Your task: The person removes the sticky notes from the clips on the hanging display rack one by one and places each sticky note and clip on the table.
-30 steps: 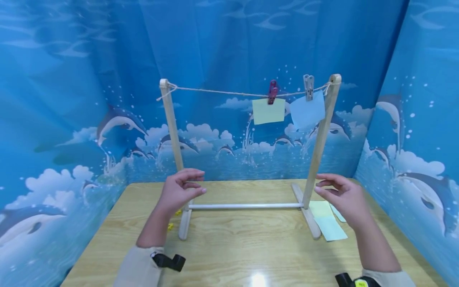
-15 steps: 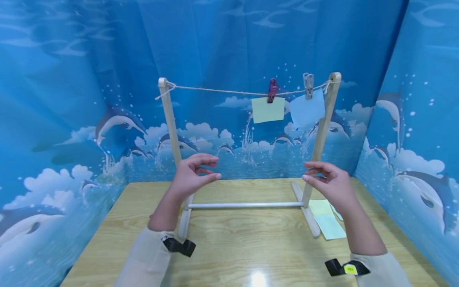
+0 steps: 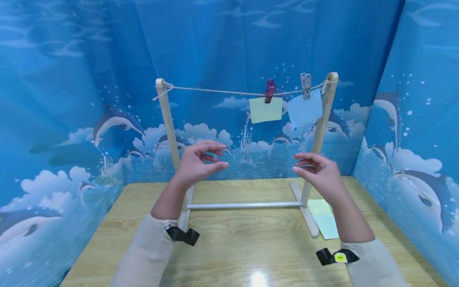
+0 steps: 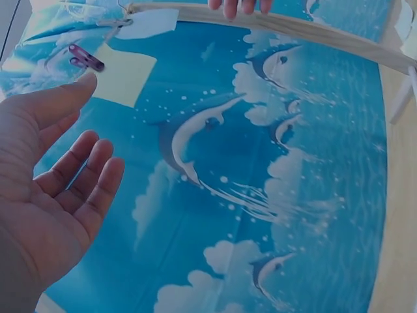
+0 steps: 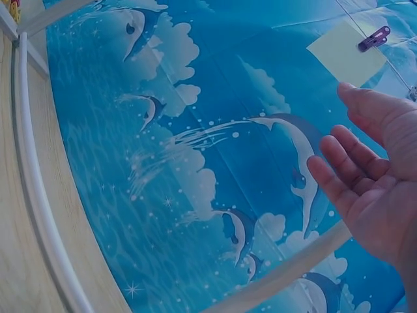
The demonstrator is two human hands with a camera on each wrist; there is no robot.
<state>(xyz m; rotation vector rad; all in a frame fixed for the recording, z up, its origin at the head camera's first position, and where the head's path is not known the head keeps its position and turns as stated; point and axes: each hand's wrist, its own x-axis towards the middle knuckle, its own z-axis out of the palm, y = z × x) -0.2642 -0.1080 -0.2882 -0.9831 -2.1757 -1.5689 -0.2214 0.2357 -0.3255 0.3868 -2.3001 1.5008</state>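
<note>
My left hand [image 3: 197,163] is raised in front of the rack's left post [image 3: 167,119], fingers loosely bent and thumb apart, holding nothing. Level with it on the other side, my right hand [image 3: 320,173] overlaps the right post [image 3: 324,119] in the head view, its fingers also loose around bare air. Above both hands a string [image 3: 215,91] runs between the posts. A dark red clothespin [image 3: 269,91] clips a yellow paper [image 3: 266,110] to it. Closer to the right post, a grey clothespin [image 3: 306,85] holds a light blue paper [image 3: 305,108].
A white bar [image 3: 245,206] joins the rack's feet low over the wooden table [image 3: 244,247]. Beside the right foot [image 3: 309,221] lie a yellow sheet [image 3: 320,207] and a pale blue-green sheet [image 3: 326,226]. Blue dolphin-print curtains [image 3: 215,40] enclose the back and sides.
Both hands have risen and come inward, the left to the right and the right to the left. The hanging papers stay clipped in place on the string.
</note>
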